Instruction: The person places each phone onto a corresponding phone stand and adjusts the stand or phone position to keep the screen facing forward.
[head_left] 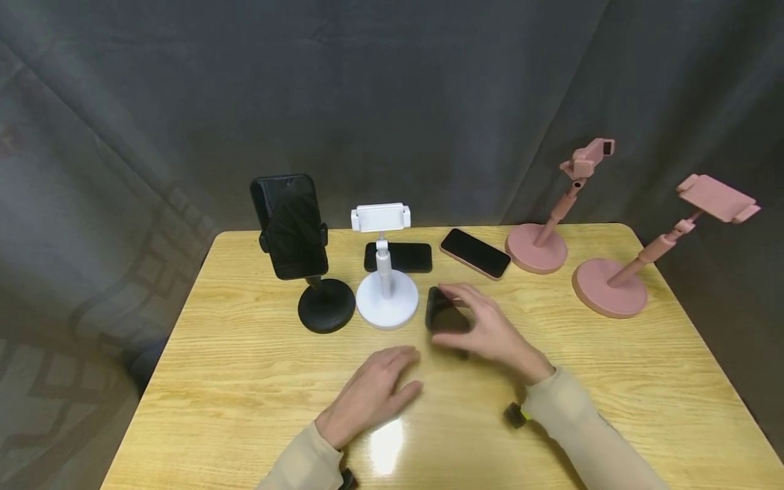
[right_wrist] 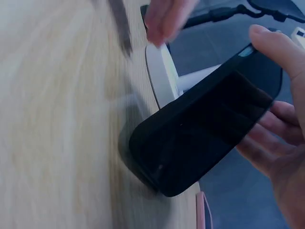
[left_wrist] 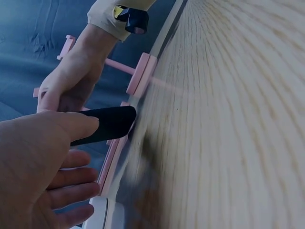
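Observation:
My right hand point(head_left: 488, 331) grips a black smartphone point(head_left: 444, 314) by its edges, thumb on one side and fingers on the other. In the right wrist view the phone point(right_wrist: 205, 129) is tilted, its dark screen showing and its lower end close to the tabletop. My left hand point(head_left: 372, 386) hovers low over the table with nothing in it, fingers loosely extended, apart from the phone. A white phone stand point(head_left: 387, 299) with an unloaded clamp is just left of the held phone. Beside it, a black stand point(head_left: 327, 306) bears an upright black phone point(head_left: 294, 228).
Behind the white stand lies a black phone point(head_left: 412, 257). A pink-edged phone point(head_left: 475, 253) lies to its right. Two pink phone stands, one at the back point(head_left: 536, 249) and one farther right point(head_left: 610, 289), stand on the wooden table point(head_left: 245, 395). A dark curtain point(head_left: 392, 102) hangs behind.

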Tool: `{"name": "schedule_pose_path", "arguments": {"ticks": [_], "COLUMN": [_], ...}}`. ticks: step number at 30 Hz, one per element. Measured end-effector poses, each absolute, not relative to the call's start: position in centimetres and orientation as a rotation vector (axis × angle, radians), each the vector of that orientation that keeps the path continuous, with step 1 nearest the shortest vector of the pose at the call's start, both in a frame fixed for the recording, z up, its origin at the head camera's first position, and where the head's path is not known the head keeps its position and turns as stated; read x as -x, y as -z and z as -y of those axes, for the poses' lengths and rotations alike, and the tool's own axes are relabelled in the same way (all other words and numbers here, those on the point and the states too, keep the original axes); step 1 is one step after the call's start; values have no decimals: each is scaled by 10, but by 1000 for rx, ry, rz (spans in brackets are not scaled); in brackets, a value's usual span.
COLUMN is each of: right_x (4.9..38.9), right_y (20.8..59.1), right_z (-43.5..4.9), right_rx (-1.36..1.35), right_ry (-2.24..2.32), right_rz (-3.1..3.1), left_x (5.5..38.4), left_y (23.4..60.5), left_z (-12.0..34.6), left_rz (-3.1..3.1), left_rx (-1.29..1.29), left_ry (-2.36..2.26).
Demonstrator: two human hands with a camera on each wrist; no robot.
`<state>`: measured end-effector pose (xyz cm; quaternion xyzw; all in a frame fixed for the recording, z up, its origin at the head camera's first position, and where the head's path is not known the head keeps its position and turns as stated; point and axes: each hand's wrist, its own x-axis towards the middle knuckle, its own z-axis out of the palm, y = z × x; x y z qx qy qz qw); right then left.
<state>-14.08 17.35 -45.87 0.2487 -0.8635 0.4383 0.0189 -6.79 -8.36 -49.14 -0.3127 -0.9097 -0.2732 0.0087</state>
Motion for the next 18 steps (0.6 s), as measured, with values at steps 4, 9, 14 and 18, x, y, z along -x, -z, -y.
{"name": "schedule_pose_path", "arguments": {"ticks": [4,9,14,18], "right_x": [136,130,126,124], "right_y": [460,459,458,458], "right_z": [-168,-163,-158,-156], "right_rx": [-726,-654,-706,-719], "right_ry": [-1526,-1646,-1724,-1792], "right_rz": [2602,2572,2504,2442], "left_x": [67,67,68,67], "left_y": [490,489,489,489], "left_z": [82,78,75,74], "left_rz": [2836,2820,2780,2736], "left_rx": [919,881,882,917], "left_ry": [882,919,956,967]}}
